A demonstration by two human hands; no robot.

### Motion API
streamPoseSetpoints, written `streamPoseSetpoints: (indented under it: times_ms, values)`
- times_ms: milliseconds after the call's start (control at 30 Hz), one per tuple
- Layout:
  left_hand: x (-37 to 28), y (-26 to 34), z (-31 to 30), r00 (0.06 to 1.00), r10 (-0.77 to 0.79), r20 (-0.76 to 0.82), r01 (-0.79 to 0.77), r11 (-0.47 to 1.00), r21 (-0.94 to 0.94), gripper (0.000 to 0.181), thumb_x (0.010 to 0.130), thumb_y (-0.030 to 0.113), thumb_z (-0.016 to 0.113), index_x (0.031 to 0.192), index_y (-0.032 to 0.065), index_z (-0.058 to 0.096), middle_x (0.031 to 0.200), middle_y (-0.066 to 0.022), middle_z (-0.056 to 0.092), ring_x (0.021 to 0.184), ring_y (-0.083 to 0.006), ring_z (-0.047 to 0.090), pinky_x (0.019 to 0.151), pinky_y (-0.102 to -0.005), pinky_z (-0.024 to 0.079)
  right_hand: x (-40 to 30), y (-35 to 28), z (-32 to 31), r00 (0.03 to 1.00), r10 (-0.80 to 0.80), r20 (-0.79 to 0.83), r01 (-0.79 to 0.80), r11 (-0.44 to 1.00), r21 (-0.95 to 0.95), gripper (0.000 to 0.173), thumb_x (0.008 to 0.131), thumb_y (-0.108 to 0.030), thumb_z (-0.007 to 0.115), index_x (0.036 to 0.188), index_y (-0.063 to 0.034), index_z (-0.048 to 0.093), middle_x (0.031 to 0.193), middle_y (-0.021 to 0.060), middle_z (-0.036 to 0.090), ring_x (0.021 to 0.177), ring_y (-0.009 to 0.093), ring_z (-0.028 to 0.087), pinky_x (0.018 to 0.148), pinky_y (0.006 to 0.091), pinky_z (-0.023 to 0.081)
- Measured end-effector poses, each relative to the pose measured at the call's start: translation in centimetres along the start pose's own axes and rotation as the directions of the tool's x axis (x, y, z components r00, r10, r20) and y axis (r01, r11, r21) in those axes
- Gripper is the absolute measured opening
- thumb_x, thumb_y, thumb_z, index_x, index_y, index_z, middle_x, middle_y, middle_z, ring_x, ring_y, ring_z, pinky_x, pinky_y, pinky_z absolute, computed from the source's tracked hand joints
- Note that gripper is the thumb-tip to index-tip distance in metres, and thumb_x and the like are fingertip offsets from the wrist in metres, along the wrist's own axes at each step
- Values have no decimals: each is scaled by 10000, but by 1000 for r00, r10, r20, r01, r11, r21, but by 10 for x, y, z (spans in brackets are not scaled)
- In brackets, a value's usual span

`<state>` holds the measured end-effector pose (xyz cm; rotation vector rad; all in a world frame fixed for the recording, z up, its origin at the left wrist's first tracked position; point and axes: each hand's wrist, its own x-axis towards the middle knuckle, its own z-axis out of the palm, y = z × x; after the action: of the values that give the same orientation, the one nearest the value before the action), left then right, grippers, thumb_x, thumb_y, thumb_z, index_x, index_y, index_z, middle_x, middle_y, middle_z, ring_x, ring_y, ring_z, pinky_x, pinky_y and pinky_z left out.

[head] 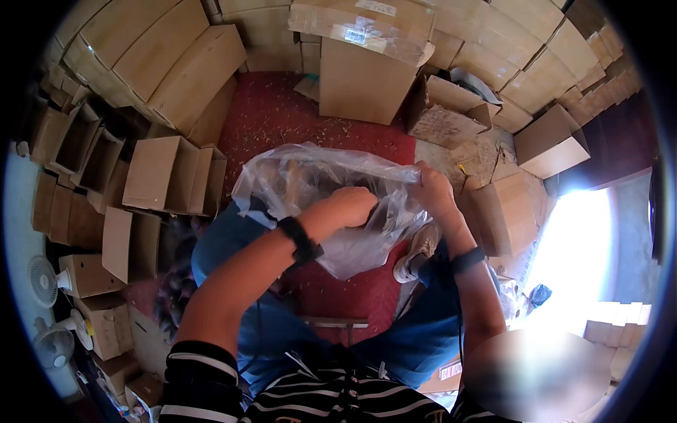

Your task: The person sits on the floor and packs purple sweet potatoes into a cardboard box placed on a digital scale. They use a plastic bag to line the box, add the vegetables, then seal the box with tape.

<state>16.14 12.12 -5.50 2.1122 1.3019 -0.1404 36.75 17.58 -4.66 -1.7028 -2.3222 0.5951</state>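
Note:
A clear plastic bag [349, 259] spreads between my knees, its wide mouth facing up. The fingers of my right hand [435, 191] pinch the right side of its rim. My left hand [353, 207] is curled, knuckles up, over the bag's mouth; its fingertips are hidden, so I cannot tell whether it grips the film. Through the plastic, brown surfaces show faintly at the left, too blurred to name.
A red floor covering [270, 116] bears scattered bits of debris. Open cardboard boxes [153, 174] stand at left, beside dark round objects [177, 296]. Ahead is a tall carton [365, 79], with an open box [449, 111] to its right. Electric fans [42, 281] stand far left.

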Motion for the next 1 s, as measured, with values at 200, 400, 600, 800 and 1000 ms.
streamPoseSetpoints:
  times_ms: [200, 400, 600, 800, 1000]
  values:
    - [43, -57, 16, 924, -178, 338, 151, 983, 104, 931, 567, 629, 687, 1340, 177, 431, 1447, -269, 156, 1232, -416, 382, 1005, -413, 349, -7, 11, -20, 998, 32, 51, -45, 960, 277, 287, 785, -245, 640, 957, -30, 559, 830, 156, 634, 778, 303, 609, 697, 377, 469]
    - [48, -71, 28, 823, -267, 502, 178, 960, 218, 995, 575, 743, 611, 1380, 209, 368, 1488, -188, 109, 1348, -349, 211, 1079, -393, 223, -5, 37, -55, 940, -90, 330, -202, 632, 748, 256, 863, -240, 613, 1003, -26, 612, 759, -13, 586, 633, 81, 531, 590, 240, 431]
    - [37, -63, 14, 925, -37, 379, 80, 992, -98, 590, 750, 483, 618, 1213, 126, 534, 1347, -148, 406, 1214, -321, 415, 921, -382, 387, 9, 46, -29, 984, 38, 172, -146, 720, 678, 267, 892, -283, 559, 983, -44, 634, 667, 19, 576, 581, 91, 522, 559, 256, 423]
    - [-38, -59, -15, 916, 35, -399, 3, 996, 94, 489, 761, 210, 664, 1202, 65, 510, 1259, -172, 447, 1136, -374, 453, 910, -424, 404, 30, 65, -3, 975, 168, 147, -223, 781, 583, 416, 928, -420, 450, 951, -49, 636, 566, 1, 515, 468, 67, 459, 453, 197, 337]
    - [-49, -81, -23, 827, -3, -562, -15, 1000, -27, 538, 754, 161, 669, 1251, 77, 479, 1279, -185, 436, 1157, -354, 445, 979, -397, 369, 43, 89, 15, 914, 258, 313, -404, 496, 769, 302, 859, -295, 513, 837, -20, 634, 572, 25, 523, 452, 84, 422, 430, 246, 320]
